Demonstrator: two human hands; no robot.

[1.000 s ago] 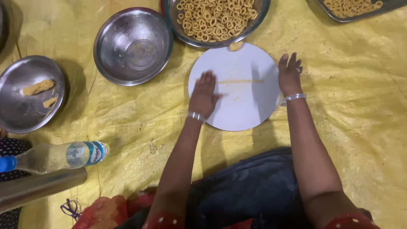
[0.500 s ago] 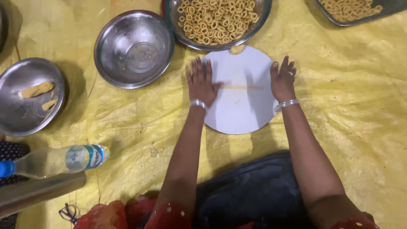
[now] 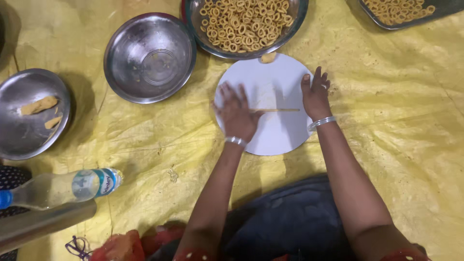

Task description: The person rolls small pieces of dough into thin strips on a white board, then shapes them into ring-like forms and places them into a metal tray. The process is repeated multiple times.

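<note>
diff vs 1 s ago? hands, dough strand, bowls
Both hands sit farther up the white round board: left hand and right hand roll the thin dough strand away from the body. Nothing picked up or released. Ring-filled bowl, empty bowl and bottle unchanged.

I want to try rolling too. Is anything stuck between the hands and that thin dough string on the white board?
Nothing visible. The left hand lies flat on one end of the thin dough string, and the right hand touches the other end on the white round board. The small dough lump sits apart at the board's far edge.
</note>
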